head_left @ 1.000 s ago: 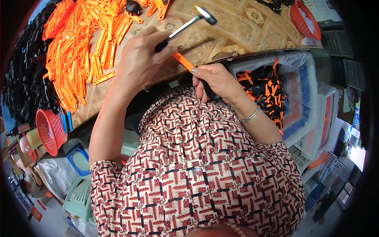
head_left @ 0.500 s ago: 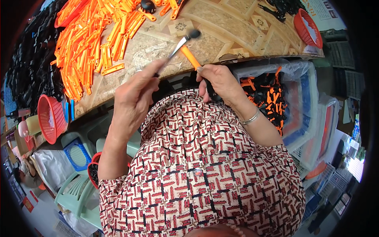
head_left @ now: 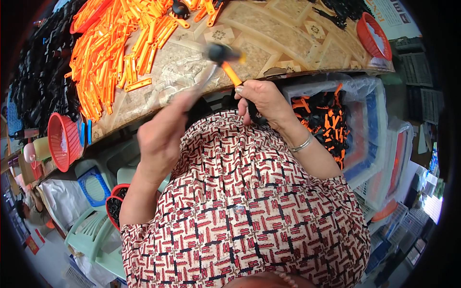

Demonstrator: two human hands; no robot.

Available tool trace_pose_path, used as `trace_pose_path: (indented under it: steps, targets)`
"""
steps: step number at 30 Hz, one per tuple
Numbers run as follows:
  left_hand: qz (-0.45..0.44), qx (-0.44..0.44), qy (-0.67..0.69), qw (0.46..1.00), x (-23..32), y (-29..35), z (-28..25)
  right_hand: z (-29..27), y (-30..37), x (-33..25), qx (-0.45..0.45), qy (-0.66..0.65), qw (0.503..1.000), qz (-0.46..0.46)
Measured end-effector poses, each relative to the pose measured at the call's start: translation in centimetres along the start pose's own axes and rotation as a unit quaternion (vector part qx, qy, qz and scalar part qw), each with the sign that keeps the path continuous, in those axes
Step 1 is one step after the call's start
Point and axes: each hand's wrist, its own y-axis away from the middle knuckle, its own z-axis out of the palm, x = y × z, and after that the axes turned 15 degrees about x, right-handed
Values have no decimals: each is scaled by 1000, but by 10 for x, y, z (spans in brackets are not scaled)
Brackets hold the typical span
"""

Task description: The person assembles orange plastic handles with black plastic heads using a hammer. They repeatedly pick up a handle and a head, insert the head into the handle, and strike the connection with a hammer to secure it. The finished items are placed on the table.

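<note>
My left hand (head_left: 165, 132) grips the handle of a small hammer (head_left: 218, 53), blurred by motion, its dark head over the table edge. My right hand (head_left: 261, 98) holds an orange plastic strip (head_left: 232, 74) upright at the table's near edge, its top end right under the hammer head. A silver bangle sits on my right wrist. A large heap of orange plastic strips (head_left: 120, 43) covers the left of the patterned table (head_left: 278, 43).
A clear bin with black and orange assembled parts (head_left: 326, 120) stands to my right. Black parts (head_left: 33, 81) are piled at the table's far left. Red baskets (head_left: 62, 141) (head_left: 374, 36) sit left and far right. Plastic stools (head_left: 93, 235) stand below left.
The hammer has swung from a raised position down onto the top of the orange strip. My left hand has dropped lower and nearer my body; my right hand has stayed in place.
</note>
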Motion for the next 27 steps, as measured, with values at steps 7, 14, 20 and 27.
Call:
trace_pose_path:
  steps: [7, 14, 20, 27]
  targets:
    - [-229, 1, 90, 969, 4, -6, -11, -16, -1, -8, -45, 26, 999, 6]
    - [-280, 171, 194, 924, -27, 1, -33, -185, 46, -63, 150, 501, 824, -219]
    - [-299, 196, 211, 910, -31, -12, -7, -142, -3, -127, 285, 526, 659, -456]
    - [-250, 171, 154, 940, -34, -22, 3, -39, -132, -217, 151, 520, 518, -663]
